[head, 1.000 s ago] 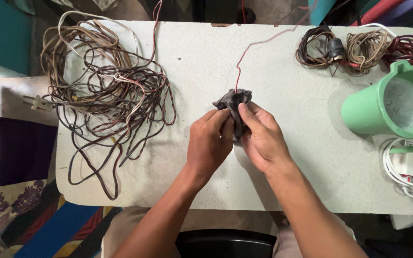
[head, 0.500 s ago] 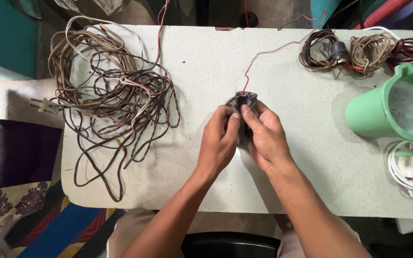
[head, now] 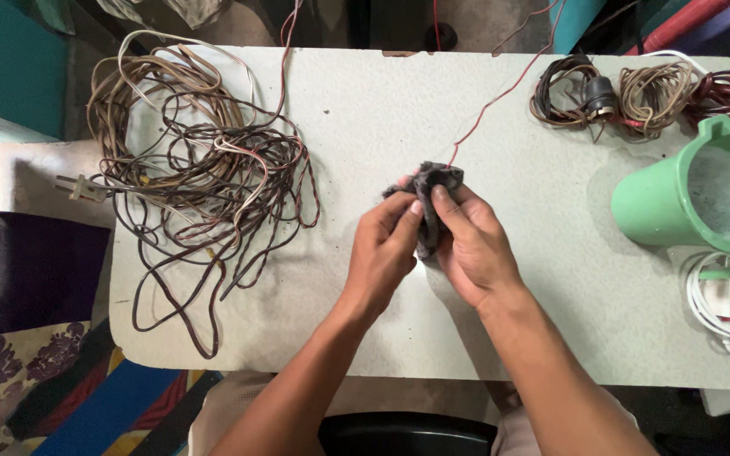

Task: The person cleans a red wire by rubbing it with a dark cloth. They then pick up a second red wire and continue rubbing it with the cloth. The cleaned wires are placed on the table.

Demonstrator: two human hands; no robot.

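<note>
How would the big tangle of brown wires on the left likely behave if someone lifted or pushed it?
The brown wire tangle would probably sag and trail, since its thin loops lie loose. Pushed, it would likely bunch rather than slide as one. One loop already overhangs the table edge, so strands could slip off.

A dark grey cloth (head: 433, 198) meets a thin red wire (head: 500, 97). The table (head: 382, 110) is pale speckled grey-green. The jug (head: 678, 198) is mint green, the tangled cables (head: 204, 177) brown.
</note>
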